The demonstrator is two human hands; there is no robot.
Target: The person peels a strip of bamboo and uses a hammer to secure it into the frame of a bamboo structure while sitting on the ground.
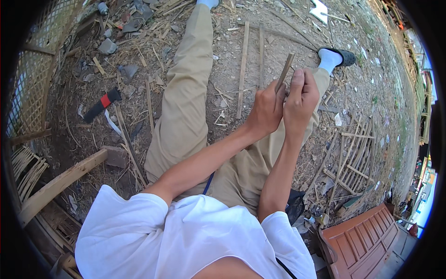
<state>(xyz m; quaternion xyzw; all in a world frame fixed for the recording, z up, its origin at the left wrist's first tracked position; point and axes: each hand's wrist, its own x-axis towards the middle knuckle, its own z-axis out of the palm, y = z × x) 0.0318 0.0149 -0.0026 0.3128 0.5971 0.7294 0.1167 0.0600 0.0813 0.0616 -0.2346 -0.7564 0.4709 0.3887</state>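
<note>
Bamboo strip (284,73), thin and tan, gripped upright-tilted between both hands above the knees, away from the littered ground. Left hand (266,110) closed tight around the lower part, apparently to steady it. Right hand (301,96) closed just beside, touching the left, thumb raised against the strip's edge, likely to guide it. Red-and-black handled tool (102,104) left lying well apart on the dirt, long slats (242,69) spread between the trouser legs (186,97)

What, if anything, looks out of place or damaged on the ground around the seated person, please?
Nothing is broken in the hands: left hand and right hand grip a thin bamboo strip. Bamboo offcuts lie scattered over the dirt.
</note>
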